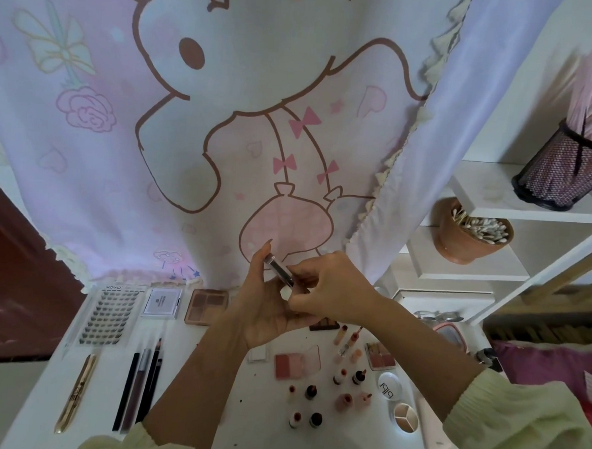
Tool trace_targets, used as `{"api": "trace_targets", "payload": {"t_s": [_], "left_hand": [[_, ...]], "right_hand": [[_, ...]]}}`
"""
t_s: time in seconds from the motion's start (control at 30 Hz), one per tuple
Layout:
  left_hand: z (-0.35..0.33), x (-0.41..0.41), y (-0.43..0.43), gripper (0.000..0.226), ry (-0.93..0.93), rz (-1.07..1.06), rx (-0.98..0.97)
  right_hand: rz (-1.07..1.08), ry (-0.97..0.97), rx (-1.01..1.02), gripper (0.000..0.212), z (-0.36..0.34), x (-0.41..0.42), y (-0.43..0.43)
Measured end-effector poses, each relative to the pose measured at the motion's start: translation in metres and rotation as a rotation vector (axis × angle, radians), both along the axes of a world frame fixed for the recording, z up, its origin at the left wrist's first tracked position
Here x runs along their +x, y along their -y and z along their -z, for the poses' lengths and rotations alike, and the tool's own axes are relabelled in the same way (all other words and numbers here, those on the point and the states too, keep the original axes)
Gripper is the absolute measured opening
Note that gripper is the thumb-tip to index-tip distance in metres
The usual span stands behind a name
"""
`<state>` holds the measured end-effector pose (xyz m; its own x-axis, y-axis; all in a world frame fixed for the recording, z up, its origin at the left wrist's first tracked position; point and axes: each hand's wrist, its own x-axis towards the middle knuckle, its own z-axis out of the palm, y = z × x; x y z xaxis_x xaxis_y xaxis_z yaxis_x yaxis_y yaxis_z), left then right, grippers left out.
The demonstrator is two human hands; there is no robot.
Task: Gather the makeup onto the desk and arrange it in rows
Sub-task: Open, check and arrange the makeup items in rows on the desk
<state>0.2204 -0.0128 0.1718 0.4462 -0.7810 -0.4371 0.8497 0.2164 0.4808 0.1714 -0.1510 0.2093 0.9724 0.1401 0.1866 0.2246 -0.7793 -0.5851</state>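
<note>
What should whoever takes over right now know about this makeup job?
Hands: left hand and right hand both hold one slim tube above the desk.
Back row: lash tray, white compact, eyeshadow palette.
Front left: gold tube and pencils, side by side.
Right: small bottles in rough rows, blush palette, round pots.
Done: most makeup lined up.
Left: probably set the slim tube down and straighten the looser right side.

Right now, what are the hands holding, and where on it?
A slim silver-and-dark makeup tube: the left hand holds its upper end, and the right hand pinches its lower end.
</note>
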Motion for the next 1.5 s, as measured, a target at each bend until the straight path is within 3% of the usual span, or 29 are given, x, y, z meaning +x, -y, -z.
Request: {"api": "trace_targets", "payload": {"t_s": [0.27, 0.73, 1.2, 1.3, 1.4, 1.5], "left_hand": [[-0.003, -0.005, 0.001, 0.086, 0.050, 0.039, -0.016], [0.001, -0.003, -0.001, 0.087, 0.091, 0.048, 0.042], [0.007, -0.001, 0.002, 0.085, 0.101, 0.048, 0.028], [0.008, -0.004, 0.002, 0.079, 0.128, 0.051, -0.006], [0.008, -0.006, 0.003, 0.079, 0.099, 0.059, -0.028], [0.007, -0.005, 0.003, 0.080, 0.060, 0.056, -0.096]], "right_hand": [[-0.045, -0.154, -0.062, 0.021, -0.010, 0.004, 0.001], [0.010, -0.008, -0.074, 0.018, -0.001, -0.001, -0.007], [0.034, -0.010, -0.064, 0.018, -0.001, -0.002, -0.006], [0.103, 0.001, 0.005, 0.029, -0.003, -0.001, 0.004], [-0.009, -0.048, -0.081, 0.032, -0.007, 0.000, 0.003], [-0.028, -0.078, -0.043, 0.040, -0.011, 0.001, 0.004]]}}
